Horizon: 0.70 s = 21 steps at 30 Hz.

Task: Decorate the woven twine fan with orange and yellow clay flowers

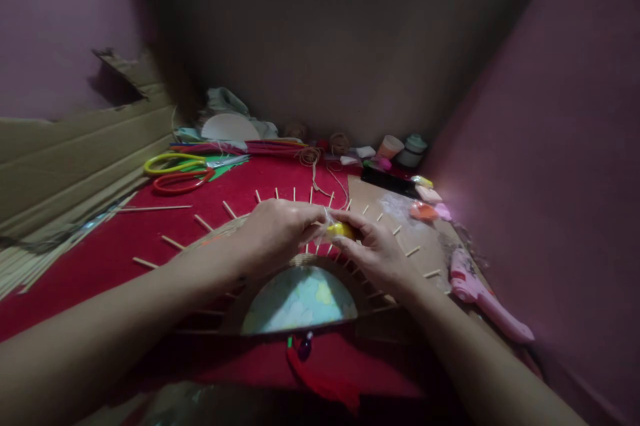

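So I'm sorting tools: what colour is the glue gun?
Pink; the glue gun shows in the head view, right of the right hand.

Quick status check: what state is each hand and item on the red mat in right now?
left hand: pinching clear wrap on the small yellow piece
right hand: gripping that piece
half-round woven fan with wooden spokes: flat, under both hands
yellow and red scissors: lying closed
pink glue gun: lying unheld

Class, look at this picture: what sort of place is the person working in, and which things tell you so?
Probably a home craft corner: scissors, a pink glue gun and a half-round piece ringed with thin sticks lie on a red cloth, hemmed in by cardboard.
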### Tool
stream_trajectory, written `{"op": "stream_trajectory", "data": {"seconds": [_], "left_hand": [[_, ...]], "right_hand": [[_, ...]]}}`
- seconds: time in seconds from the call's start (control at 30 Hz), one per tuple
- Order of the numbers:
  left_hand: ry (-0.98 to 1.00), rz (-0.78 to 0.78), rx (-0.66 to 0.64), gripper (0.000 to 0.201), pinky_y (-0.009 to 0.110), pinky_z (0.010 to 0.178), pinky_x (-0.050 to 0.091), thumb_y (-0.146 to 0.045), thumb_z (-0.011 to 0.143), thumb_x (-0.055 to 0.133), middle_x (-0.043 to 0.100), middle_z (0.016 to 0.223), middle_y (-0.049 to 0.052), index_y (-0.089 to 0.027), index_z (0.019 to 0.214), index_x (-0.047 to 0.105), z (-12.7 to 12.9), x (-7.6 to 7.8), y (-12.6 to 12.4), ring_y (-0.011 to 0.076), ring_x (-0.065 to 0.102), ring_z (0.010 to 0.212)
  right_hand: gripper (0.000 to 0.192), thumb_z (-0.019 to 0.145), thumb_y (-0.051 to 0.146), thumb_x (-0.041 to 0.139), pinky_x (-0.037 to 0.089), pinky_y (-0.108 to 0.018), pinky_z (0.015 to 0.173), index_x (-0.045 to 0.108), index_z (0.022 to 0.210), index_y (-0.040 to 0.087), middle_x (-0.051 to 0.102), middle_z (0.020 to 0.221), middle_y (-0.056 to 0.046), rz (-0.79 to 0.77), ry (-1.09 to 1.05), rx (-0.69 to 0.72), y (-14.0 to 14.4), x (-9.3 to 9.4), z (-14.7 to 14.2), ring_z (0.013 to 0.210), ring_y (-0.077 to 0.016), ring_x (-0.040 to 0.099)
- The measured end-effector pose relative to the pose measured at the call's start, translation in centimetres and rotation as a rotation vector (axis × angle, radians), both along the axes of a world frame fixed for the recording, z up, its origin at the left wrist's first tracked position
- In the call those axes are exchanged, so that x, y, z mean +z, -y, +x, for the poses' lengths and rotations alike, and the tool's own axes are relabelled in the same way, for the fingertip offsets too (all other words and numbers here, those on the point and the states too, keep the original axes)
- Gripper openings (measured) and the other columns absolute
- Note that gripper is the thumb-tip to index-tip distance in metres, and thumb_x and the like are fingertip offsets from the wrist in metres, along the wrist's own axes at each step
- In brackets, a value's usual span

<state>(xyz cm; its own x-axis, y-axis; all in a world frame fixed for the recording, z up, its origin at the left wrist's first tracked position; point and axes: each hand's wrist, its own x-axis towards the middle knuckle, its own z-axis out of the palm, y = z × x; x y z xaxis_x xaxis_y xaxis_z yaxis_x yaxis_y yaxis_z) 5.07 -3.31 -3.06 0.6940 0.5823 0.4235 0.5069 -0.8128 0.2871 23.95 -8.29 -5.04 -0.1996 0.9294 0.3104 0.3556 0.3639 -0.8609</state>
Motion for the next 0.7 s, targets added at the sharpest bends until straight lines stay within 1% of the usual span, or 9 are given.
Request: {"op": "stream_trajectory", "data": {"seconds": [0.1, 0.2, 0.3, 0.4, 0.47, 0.53, 0.63, 0.7], "left_hand": [[0.057, -0.098, -0.015, 0.015, 0.020, 0.052, 0.037, -0.028, 0.085, 0.055, 0.068, 0.068, -0.001, -0.020, 0.085, 0.068, 0.3, 0.3, 0.4, 0.0091, 0.055, 0.054], [0.097, -0.049, -0.016, 0.012, 0.020, 0.051, 0.036, -0.023, 0.083, 0.057, 0.066, 0.064, -0.001, -0.018, 0.080, 0.067, 0.5, 0.3, 0.7, 0.0085, 0.052, 0.050], [0.112, 0.006, -0.043, 0.012, 0.020, 0.052, 0.037, -0.021, 0.083, 0.056, 0.068, 0.070, 0.001, -0.017, 0.082, 0.067, 0.5, 0.2, 0.9, 0.0095, 0.055, 0.054], [0.123, -0.041, -0.076, 0.011, 0.020, 0.057, 0.040, -0.022, 0.082, 0.056, 0.068, 0.073, 0.001, -0.017, 0.081, 0.067, 0.5, 0.3, 1.1, 0.0104, 0.058, 0.062], [0.116, -0.140, -0.082, 0.011, 0.019, 0.056, 0.039, -0.021, 0.081, 0.057, 0.066, 0.068, -0.001, -0.017, 0.074, 0.065, 0.4, 0.6, 1.1, 0.0091, 0.056, 0.060], [0.132, -0.305, -0.092, 0.012, 0.018, 0.053, 0.037, -0.020, 0.080, 0.056, 0.062, 0.062, -0.003, -0.017, 0.071, 0.064, 0.3, 0.9, 1.1, 0.0076, 0.053, 0.056], [0.182, -0.588, -0.124, 0.013, 0.018, 0.053, 0.038, -0.023, 0.081, 0.055, 0.061, 0.063, -0.003, -0.016, 0.073, 0.062, 0.1, 1.4, 0.8, 0.0076, 0.053, 0.057], [0.211, -0.712, -0.116, 0.013, 0.019, 0.053, 0.039, -0.023, 0.080, 0.056, 0.061, 0.063, -0.003, -0.015, 0.074, 0.063, 0.0, 1.7, 0.6, 0.0080, 0.053, 0.057]], "right_hand": [[0.039, 0.078, 0.022, 0.061, 0.050, -0.037, 0.086, 0.057, 0.116, 0.023, 0.065, 0.110, -0.007, -0.089, -0.139, 0.017, -0.1, -0.4, -0.1, 0.096, -0.0174, 0.062], [0.042, 0.075, 0.024, 0.062, 0.050, -0.035, 0.085, 0.056, 0.117, 0.022, 0.065, 0.108, -0.006, -0.125, -0.200, 0.024, -0.2, -0.5, -0.1, 0.094, -0.0157, 0.061], [0.045, 0.074, 0.025, 0.063, 0.050, -0.033, 0.083, 0.055, 0.118, 0.021, 0.064, 0.105, -0.006, -0.161, -0.248, 0.048, -0.2, -0.6, -0.2, 0.091, -0.0147, 0.061], [0.045, 0.073, 0.022, 0.062, 0.050, -0.032, 0.080, 0.055, 0.118, 0.021, 0.065, 0.099, -0.004, -0.170, -0.270, 0.064, -0.2, -0.5, -0.3, 0.086, -0.0138, 0.061], [0.044, 0.073, 0.021, 0.062, 0.051, -0.032, 0.078, 0.056, 0.117, 0.020, 0.065, 0.097, -0.004, -0.189, -0.275, 0.093, -0.1, -0.4, -0.4, 0.083, -0.0135, 0.061], [0.044, 0.073, 0.019, 0.063, 0.051, -0.031, 0.078, 0.056, 0.117, 0.021, 0.066, 0.100, -0.004, -0.209, -0.287, 0.125, 0.1, -0.2, -0.4, 0.085, -0.0136, 0.061], [0.044, 0.071, 0.018, 0.064, 0.050, -0.032, 0.081, 0.057, 0.115, 0.022, 0.065, 0.107, -0.005, -0.230, -0.319, 0.139, 0.2, 0.2, -0.5, 0.091, -0.0146, 0.061], [0.043, 0.071, 0.018, 0.065, 0.051, -0.033, 0.083, 0.058, 0.113, 0.023, 0.065, 0.109, -0.004, -0.242, -0.338, 0.139, 0.2, 0.3, -0.5, 0.092, -0.0150, 0.062]]}}
